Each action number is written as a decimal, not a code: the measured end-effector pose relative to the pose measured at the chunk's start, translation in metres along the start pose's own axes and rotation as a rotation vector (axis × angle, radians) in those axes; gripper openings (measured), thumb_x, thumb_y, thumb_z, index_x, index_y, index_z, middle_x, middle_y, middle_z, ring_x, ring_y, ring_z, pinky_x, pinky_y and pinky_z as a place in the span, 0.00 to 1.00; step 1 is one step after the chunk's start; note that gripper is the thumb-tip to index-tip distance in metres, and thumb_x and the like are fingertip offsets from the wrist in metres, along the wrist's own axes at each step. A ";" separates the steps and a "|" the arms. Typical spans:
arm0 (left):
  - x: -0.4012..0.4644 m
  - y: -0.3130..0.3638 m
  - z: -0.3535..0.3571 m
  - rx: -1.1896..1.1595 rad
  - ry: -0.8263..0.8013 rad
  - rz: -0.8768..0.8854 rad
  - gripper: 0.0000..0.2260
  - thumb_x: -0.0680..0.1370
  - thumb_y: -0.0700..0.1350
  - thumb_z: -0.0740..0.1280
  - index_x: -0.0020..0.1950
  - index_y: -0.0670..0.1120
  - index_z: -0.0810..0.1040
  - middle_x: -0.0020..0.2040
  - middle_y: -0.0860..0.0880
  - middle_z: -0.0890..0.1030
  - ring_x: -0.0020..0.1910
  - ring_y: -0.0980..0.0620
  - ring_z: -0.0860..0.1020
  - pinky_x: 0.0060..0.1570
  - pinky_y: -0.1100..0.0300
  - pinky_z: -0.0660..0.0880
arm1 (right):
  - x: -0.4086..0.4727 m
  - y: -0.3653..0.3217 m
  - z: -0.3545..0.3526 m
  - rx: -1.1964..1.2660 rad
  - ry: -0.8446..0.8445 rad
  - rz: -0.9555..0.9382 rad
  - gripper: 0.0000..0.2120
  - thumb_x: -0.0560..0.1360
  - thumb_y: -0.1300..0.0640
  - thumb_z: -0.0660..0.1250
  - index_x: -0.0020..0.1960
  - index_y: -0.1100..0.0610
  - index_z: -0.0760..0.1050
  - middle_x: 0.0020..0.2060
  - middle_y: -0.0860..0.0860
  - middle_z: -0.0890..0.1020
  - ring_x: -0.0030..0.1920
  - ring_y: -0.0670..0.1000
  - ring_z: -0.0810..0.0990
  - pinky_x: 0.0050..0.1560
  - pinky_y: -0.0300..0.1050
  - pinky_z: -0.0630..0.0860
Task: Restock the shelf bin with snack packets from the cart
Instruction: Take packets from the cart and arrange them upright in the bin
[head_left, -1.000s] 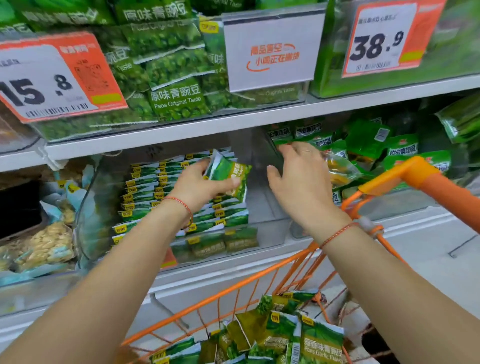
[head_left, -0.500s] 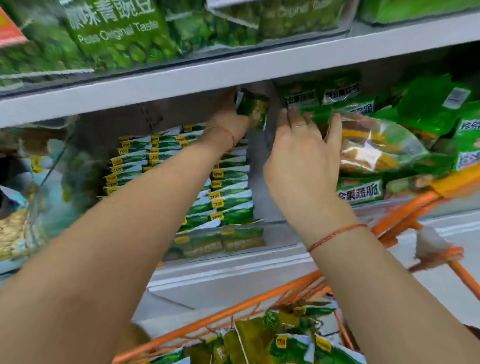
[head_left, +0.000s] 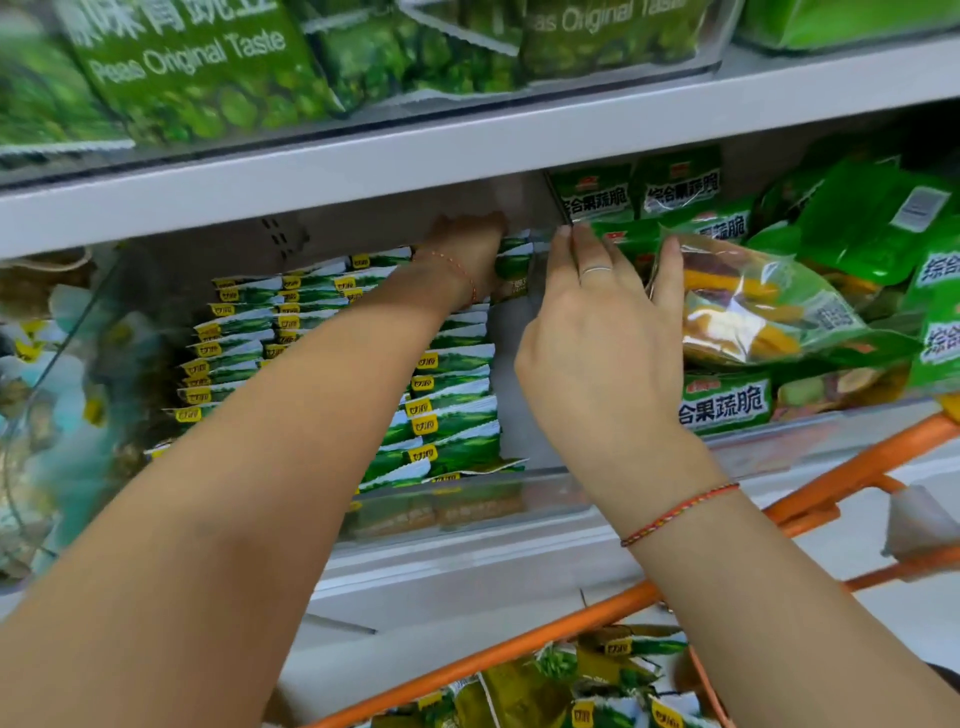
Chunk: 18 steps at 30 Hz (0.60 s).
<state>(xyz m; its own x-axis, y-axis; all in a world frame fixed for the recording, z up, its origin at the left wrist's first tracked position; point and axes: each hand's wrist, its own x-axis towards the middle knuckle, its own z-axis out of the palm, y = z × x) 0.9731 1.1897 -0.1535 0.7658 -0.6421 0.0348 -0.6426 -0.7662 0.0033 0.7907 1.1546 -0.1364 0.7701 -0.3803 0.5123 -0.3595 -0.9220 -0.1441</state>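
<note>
The shelf bin (head_left: 291, 499) sits on the lower shelf, filled with rows of snack packets (head_left: 447, 415), under the upper shelf (head_left: 467, 150) carrying pea bags (head_left: 197, 67). Right of it, past a divider (head_left: 558, 228), lie vegetable-crisp bags (head_left: 727, 405). The cart (head_left: 571, 618) stands in front, below, holding more packets (head_left: 613, 675).

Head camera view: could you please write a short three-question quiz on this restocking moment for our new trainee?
1. True or false: the left hand reaches into the orange wire cart.
2. The thin silver ring is worn on: A the left hand, B the right hand, C neither hand.
3. Fill in: the large green bags on the upper shelf read "Peas Original ____".

Key: 1 false, it reaches into the clear plastic shelf bin; 2 B; 3 Taste.
</note>
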 end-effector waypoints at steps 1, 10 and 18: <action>-0.001 -0.002 0.002 0.005 0.045 0.021 0.23 0.74 0.48 0.70 0.65 0.41 0.71 0.61 0.38 0.76 0.60 0.37 0.74 0.57 0.52 0.69 | 0.000 0.000 0.001 0.000 0.008 -0.003 0.28 0.68 0.60 0.65 0.67 0.68 0.71 0.62 0.62 0.77 0.63 0.60 0.76 0.71 0.65 0.55; 0.009 -0.009 -0.006 0.057 0.111 0.004 0.14 0.71 0.36 0.67 0.56 0.47 0.80 0.56 0.45 0.80 0.57 0.41 0.76 0.57 0.55 0.72 | 0.001 0.002 0.002 -0.032 -0.003 -0.009 0.27 0.72 0.56 0.64 0.69 0.66 0.69 0.65 0.60 0.75 0.69 0.59 0.69 0.72 0.64 0.51; -0.002 -0.018 -0.004 -0.016 0.162 0.007 0.12 0.75 0.46 0.70 0.57 0.45 0.76 0.58 0.42 0.79 0.58 0.40 0.75 0.56 0.52 0.71 | 0.001 0.004 0.004 -0.038 -0.009 -0.019 0.28 0.72 0.54 0.63 0.68 0.66 0.70 0.65 0.60 0.75 0.69 0.59 0.69 0.72 0.64 0.52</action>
<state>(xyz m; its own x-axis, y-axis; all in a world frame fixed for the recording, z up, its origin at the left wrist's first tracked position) 0.9831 1.2048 -0.1491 0.7482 -0.6341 0.1953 -0.6492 -0.7604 0.0181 0.7926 1.1506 -0.1398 0.7817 -0.3636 0.5067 -0.3645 -0.9256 -0.1019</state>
